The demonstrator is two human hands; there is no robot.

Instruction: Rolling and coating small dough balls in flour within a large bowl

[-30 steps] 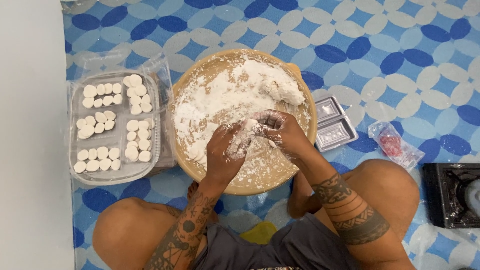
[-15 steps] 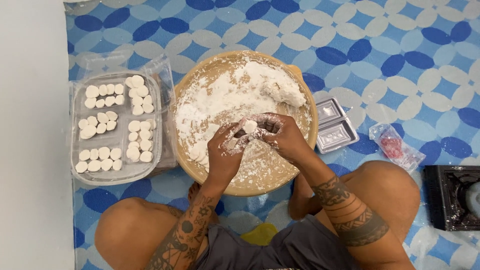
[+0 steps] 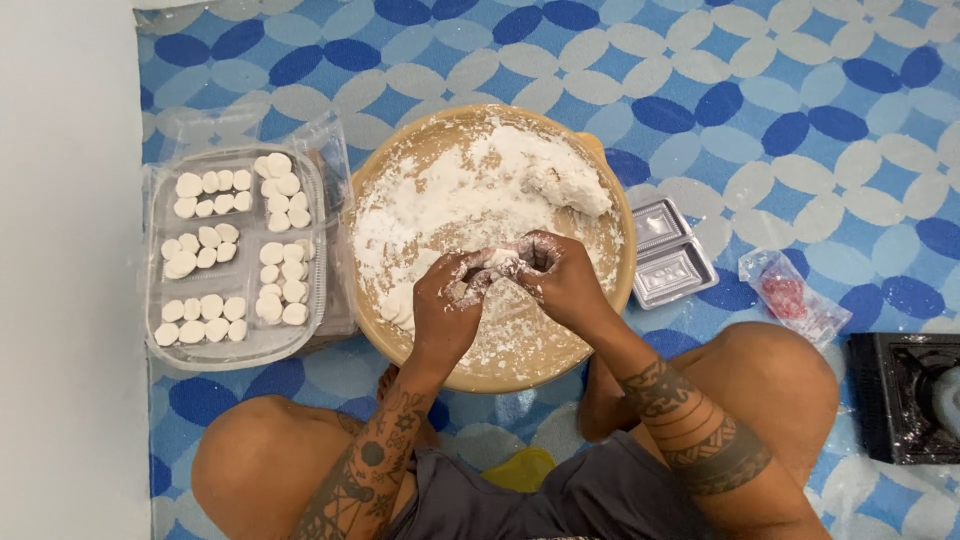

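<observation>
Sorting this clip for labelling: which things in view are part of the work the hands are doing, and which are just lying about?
In use:
- left hand and right hand, pinching a small dough piece
- floured round tray
- dough lump
- clear container of shaped white pieces

Lying about:
- silver mould
- small plastic bag with something red inside
- black stove

Matt, powdery white flour coating a smooth tan round tray, soft lumpy dough, clear glossy plastic container of matt white dough pieces, shiny silvery mould, crinkled clear plastic bag, smooth patterned blue mat.
</observation>
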